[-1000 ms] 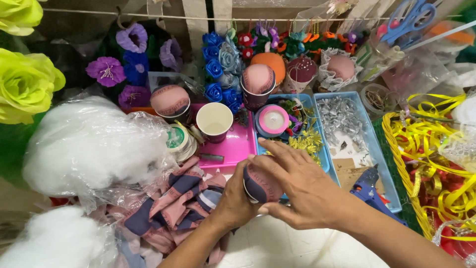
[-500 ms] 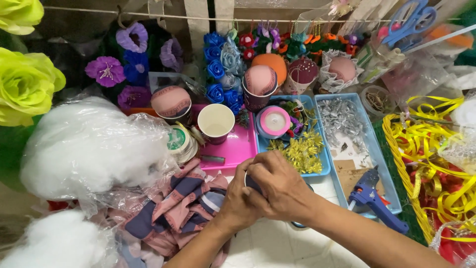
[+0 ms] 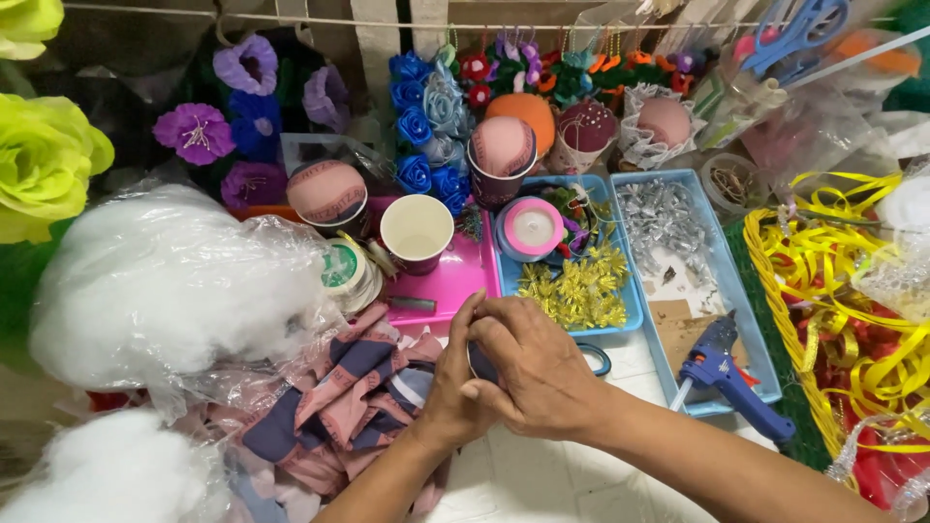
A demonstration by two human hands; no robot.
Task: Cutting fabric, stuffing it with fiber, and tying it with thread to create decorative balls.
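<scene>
Gripping one small fabric-covered cup [image 3: 480,365] between both hands, we work near the front middle of the desk [image 3: 542,479]. Our left hand [image 3: 455,383] wraps it from the left w/ fingers curled tight, thumb up along the top. Our right hand [image 3: 538,373] closes over it from the right & above, so only a dark sliver of the cup shows between the two. Both grips are fully closed on it; cup is mostly hidden.

Just left of the hands lies a heap of pink & navy fabric scraps [image 3: 339,407], touching our left wrist. Further left, bags of white stuffing [image 3: 165,281]. Behind the hands sits a pink tray [image 3: 450,281] w/ an empty paper cup [image 3: 417,230], and beside it a blue tray [image 3: 630,315] holding gold tinsel flowers [image 3: 576,291] & a pink tape roll [image 3: 531,229]. Second blue tray [image 3: 770,383] to the right holds silver bows [image 3: 664,218]; a blue glue gun [image 3: 727,373] rests on its front part. Yellow ribbon [image 3: 843,291] fills a basket at the right edge. Finished stuffed cups [image 3: 502,160] stand along the back edge, by blue fabric roses [image 3: 417,131].
</scene>
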